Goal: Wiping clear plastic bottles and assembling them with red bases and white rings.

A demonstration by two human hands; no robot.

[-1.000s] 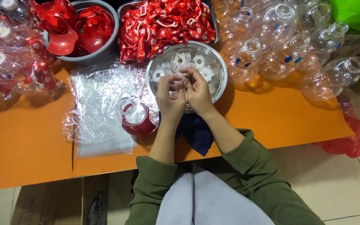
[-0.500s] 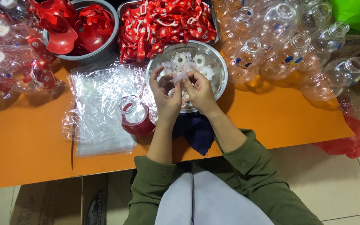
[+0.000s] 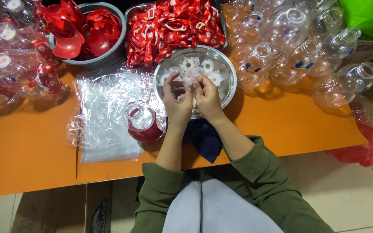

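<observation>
My left hand (image 3: 177,102) and my right hand (image 3: 208,99) meet over the steel bowl (image 3: 229,77), which holds several small white plastic parts (image 3: 207,65). Together the fingers of both hands pinch one small translucent white part (image 3: 191,83). A clear round bottle seated in a red base (image 3: 142,121) stands on the orange table (image 3: 26,146) just left of my left wrist. A dark blue cloth (image 3: 206,138) lies under my forearms at the table's near edge.
A stack of clear plastic bags (image 3: 104,116) lies left of the bottle. Behind are a bowl of red cups (image 3: 83,26), a tray of red straps (image 3: 173,26), several clear bottles (image 3: 290,47) at right and bagged finished bottles (image 3: 9,64) at left.
Both hands stay together over the bowl; the fingers have shifted slightly while working the small white part. Nothing else has moved.
</observation>
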